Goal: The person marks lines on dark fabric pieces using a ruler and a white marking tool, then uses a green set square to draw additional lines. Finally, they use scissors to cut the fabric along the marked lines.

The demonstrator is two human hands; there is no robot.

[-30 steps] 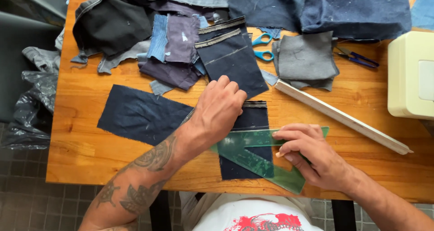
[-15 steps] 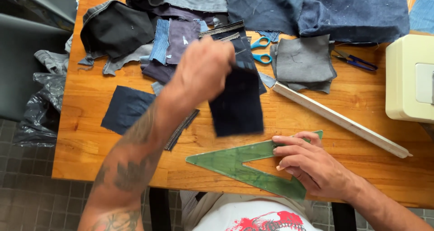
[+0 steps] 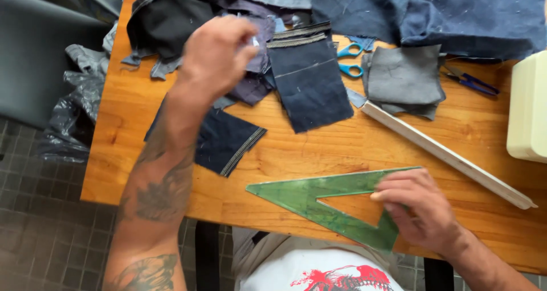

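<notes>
My left hand [image 3: 213,52] hangs above the pile of fabric scraps at the table's back. I see only its back, with the fingers curled, so whether it holds anything is hidden. Just right of it a dark denim rectangle [image 3: 310,83] lies flat on the pile. A navy piece with a stitched hem [image 3: 228,143] lies under my left forearm. My right hand [image 3: 421,211] grips the right end of a green transparent set square [image 3: 302,197], which lies flat near the table's front edge.
A long white ruler [image 3: 444,154] lies diagonally at the right. Blue-handled scissors [image 3: 350,60], folded grey cloth [image 3: 404,77] and small snips [image 3: 473,83] sit behind it. A cream machine [image 3: 530,109] stands at the right edge. A black plastic bag [image 3: 74,114] is left of the wooden table [image 3: 131,126].
My left hand lifted the dark denim rectangle off the set square, carried it back and laid it on the pile. The right hand stayed on the set square.
</notes>
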